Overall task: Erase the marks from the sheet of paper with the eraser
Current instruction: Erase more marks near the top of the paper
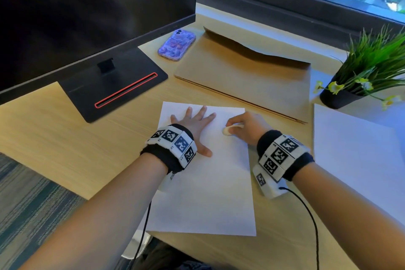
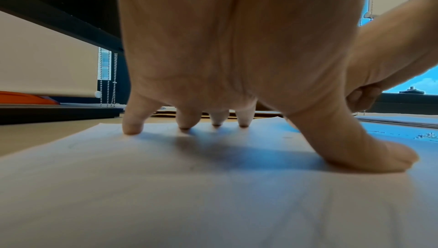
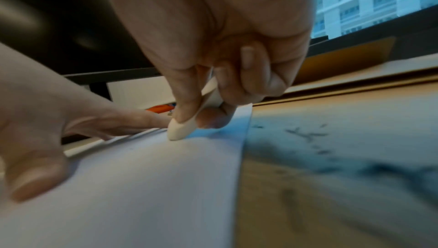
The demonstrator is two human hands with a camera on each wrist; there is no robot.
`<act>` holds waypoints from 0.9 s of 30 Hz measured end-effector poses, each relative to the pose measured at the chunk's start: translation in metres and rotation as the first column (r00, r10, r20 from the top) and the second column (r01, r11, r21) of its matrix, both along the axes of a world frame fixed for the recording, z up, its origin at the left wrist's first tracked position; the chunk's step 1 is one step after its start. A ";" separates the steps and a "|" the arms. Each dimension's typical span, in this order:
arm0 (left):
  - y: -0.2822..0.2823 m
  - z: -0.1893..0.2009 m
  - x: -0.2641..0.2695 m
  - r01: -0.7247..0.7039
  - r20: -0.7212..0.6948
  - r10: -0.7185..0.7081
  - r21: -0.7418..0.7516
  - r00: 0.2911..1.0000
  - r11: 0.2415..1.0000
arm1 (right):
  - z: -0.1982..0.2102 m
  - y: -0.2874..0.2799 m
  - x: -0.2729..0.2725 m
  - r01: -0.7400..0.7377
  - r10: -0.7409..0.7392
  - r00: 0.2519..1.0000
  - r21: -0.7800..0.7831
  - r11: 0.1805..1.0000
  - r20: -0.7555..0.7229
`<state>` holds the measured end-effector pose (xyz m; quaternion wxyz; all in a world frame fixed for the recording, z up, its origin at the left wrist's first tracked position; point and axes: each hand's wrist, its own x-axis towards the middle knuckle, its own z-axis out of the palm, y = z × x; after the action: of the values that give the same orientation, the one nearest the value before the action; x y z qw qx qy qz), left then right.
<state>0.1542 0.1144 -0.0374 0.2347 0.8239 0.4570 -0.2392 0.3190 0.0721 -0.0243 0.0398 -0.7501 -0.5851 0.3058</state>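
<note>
A white sheet of paper [image 1: 210,193] lies on the wooden desk in front of me. My left hand [image 1: 195,123] lies spread on its upper left part, fingertips [image 2: 132,130] and thumb pressing the sheet [image 2: 189,195] down. My right hand [image 1: 245,125] pinches a white eraser [image 1: 226,131] between thumb and fingers near the sheet's upper right. In the right wrist view the eraser's tip [image 3: 181,132] touches the paper [image 3: 142,186] close to its right edge. Marks on the sheet are too faint to make out in the head view.
A black monitor base [image 1: 114,87] stands at the left, a purple phone [image 1: 176,45] behind it, a brown envelope [image 1: 247,72] beyond the sheet. A potted plant [image 1: 361,72] and another white sheet [image 1: 359,160] sit at the right. Dark eraser crumbs [image 3: 305,135] lie on the desk.
</note>
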 end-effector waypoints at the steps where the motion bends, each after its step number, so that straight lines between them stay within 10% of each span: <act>1: 0.000 0.000 0.000 0.000 0.000 0.000 -0.001 1.000 1.000 | 0.000 0.000 0.001 0.031 -0.031 0.999 0.006 0.999 -0.037; 27: -0.013 -0.001 0.013 -0.086 -0.011 0.086 0.010 0.996 0.996 | 0.000 -0.004 -0.014 0.184 -0.175 0.970 0.038 0.982 -0.165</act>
<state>0.1669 0.1018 -0.0389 0.2380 0.8034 0.4944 -0.2315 0.3045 0.0676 -0.0248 0.1345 -0.7714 -0.5175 0.3450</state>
